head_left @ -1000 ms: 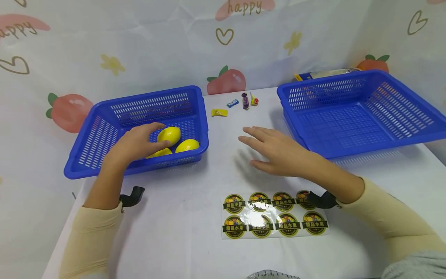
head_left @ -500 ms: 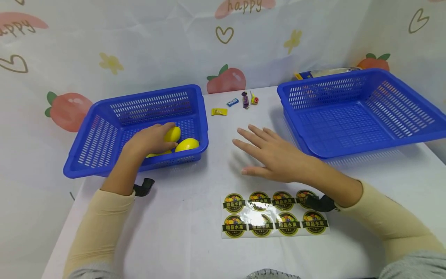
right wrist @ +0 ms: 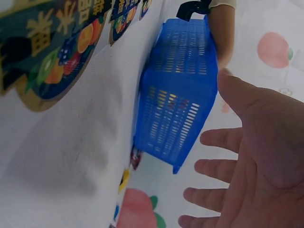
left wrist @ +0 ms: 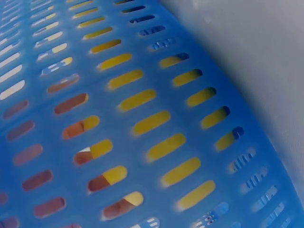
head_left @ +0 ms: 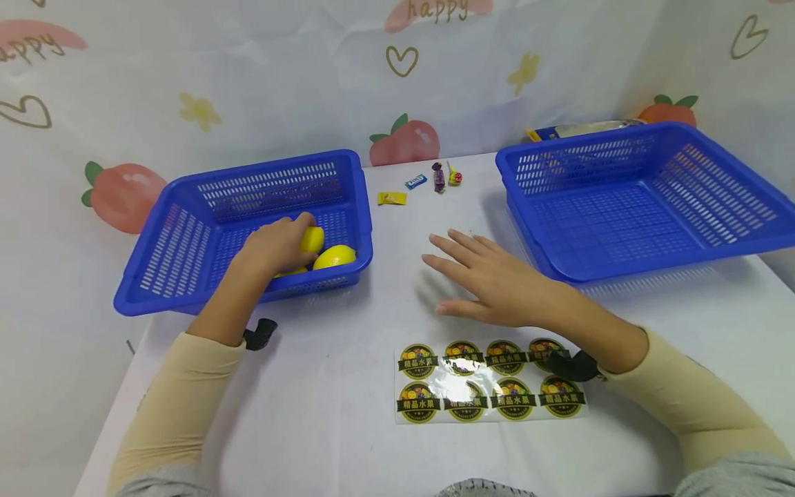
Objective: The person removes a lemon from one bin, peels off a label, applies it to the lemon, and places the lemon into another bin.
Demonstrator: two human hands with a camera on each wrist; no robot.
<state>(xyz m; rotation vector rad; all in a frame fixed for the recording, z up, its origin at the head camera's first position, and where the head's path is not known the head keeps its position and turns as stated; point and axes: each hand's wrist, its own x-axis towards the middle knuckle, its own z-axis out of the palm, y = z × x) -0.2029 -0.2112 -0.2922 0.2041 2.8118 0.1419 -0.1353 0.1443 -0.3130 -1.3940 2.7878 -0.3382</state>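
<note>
My left hand (head_left: 273, 245) reaches over the near rim into the left blue plastic basket (head_left: 143, 290) and grips a yellow lemon (head_left: 313, 239) there, thumb on the near side and fingers over the far side. Another lemon (head_left: 335, 256) lies to its right in the near corner, and part of a third (head_left: 292, 272) shows below the thumb. In the left wrist view, yellow lemon skin (left wrist: 152, 122) and fingers (left wrist: 71, 103) show through the basket's slots. My right hand (head_left: 499, 283) hovers over the white table between the baskets, fingers straight and spread, holding nothing.
A second blue basket (head_left: 621, 266) stands at the right. A sheet of round fruit stickers (head_left: 491, 382) lies in front of the right hand. Toward the back are a yellow packet (head_left: 392, 198), a blue packet (head_left: 416, 181), a purple-wrapped candy (head_left: 438, 177) and a lollipop (head_left: 455, 178).
My left hand has moved right and deeper into the left basket, closing round a lemon it stood beside earlier. The right hand's fingers have spread, with only a small shift in place.
</note>
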